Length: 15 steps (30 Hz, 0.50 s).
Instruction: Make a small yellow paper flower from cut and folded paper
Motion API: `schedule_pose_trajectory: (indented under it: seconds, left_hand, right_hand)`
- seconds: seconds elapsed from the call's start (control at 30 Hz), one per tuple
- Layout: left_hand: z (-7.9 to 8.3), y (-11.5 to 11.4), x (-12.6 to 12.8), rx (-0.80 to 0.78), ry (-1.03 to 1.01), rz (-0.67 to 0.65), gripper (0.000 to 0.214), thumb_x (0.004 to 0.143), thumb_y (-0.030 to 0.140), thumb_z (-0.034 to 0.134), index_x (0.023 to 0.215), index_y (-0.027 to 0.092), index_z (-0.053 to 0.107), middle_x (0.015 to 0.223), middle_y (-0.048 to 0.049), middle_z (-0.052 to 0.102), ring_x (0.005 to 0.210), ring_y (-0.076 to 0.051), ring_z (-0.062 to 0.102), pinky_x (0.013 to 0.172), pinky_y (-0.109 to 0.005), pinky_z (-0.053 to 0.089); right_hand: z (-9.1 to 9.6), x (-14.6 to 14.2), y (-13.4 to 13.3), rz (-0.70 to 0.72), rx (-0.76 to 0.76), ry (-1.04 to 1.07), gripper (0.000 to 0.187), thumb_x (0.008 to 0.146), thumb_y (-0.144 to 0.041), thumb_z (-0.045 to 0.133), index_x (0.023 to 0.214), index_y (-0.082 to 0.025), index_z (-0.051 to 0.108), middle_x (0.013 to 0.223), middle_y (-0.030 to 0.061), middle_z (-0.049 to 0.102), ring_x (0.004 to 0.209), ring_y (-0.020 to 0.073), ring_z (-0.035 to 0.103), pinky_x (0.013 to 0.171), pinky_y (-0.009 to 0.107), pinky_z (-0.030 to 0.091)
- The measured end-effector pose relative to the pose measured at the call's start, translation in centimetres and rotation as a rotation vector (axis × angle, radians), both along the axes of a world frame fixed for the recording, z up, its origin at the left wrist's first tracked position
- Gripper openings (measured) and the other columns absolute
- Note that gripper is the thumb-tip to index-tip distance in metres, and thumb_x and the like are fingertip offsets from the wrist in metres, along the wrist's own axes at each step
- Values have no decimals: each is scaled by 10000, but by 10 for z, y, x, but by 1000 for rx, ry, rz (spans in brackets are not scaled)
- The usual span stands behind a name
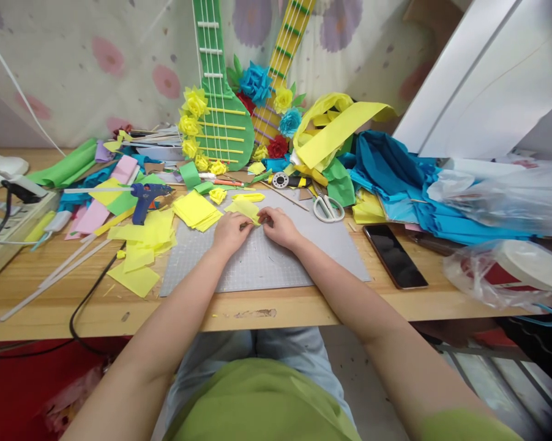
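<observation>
Over the grey cutting mat (276, 263), my left hand (231, 233) and my right hand (278, 227) pinch one small piece of yellow crepe paper (243, 209) between them. Its near edge is at my fingertips, and the paper stands up a little beyond them. Just left of my left hand lies a stack of yellow paper squares (196, 210). Behind my hands are a small yellow paper flower (218, 195) and a folded yellow strip (248, 197). White-handled scissors (328, 208) rest to the right of my right hand.
A blue glue gun (148, 199) sits on the left among loose yellow sheets (141, 245). Green (225, 116) and yellow (276, 92) paper guitars with flowers lean at the back. A phone (394, 255), blue crepe paper (390, 165) and a plastic-wrapped tub (514, 269) are on the right.
</observation>
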<state>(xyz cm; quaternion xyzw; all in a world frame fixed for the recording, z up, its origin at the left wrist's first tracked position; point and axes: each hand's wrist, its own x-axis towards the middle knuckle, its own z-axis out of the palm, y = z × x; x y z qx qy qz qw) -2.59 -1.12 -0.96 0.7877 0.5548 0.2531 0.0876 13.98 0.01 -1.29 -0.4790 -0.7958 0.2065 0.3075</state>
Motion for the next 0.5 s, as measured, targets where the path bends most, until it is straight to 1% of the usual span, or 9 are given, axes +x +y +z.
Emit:
schedule_pose_trajectory:
  seconds: [0.07,0.13,0.2,0.23,0.3,0.37,0.5]
  left_hand:
    - [1,1,0,-42,-60,47,174,766,297,538,840,219,675,890,-16,672,863,-179,553,796,-302,406]
    - [2,1,2,-101,-139,115,253,749,289,550,970,218,651,898,-15,669,800,-161,568,746,-284,426]
    - [3,2,4,-160,-209,169,351,733,275,557,1075,211,607,906,-12,667,739,-146,576,696,-269,436]
    - [3,3,5,-181,-231,184,368,730,266,554,1091,209,597,904,-10,667,725,-141,578,684,-263,438]
    - [3,4,7,-202,-248,203,348,733,246,539,1073,208,602,892,-5,670,731,-140,584,686,-258,439]
    - [2,5,8,-206,-246,226,331,734,236,529,1055,210,605,881,-4,672,754,-145,592,704,-262,439]
    - [1,7,11,-194,-241,297,331,727,260,544,1052,205,582,862,-15,671,826,-167,599,756,-279,433]
  right_hand:
    - [0,-1,0,-8,-16,3,288,647,-94,491,911,-202,520,849,-1,643,812,157,489,748,280,398]
    - [-1,-3,2,-29,-34,17,221,666,-185,551,882,-205,511,837,-1,635,806,157,493,735,283,397]
    - [-4,-6,4,-72,-63,52,198,689,-281,577,856,-205,502,803,-2,626,774,150,505,719,285,397]
    - [-5,-8,5,-95,-83,75,203,697,-311,581,850,-205,497,784,-5,622,751,144,510,710,285,397]
    - [-8,-12,7,-132,-126,112,210,704,-318,584,853,-205,488,759,-12,619,713,134,519,700,285,399]
    - [-10,-15,9,-161,-149,125,203,704,-286,586,858,-206,482,757,-15,621,702,129,528,701,286,402]
    - [-10,-19,8,-217,-140,84,177,704,-223,567,860,-208,483,767,-13,629,715,130,541,708,288,402]
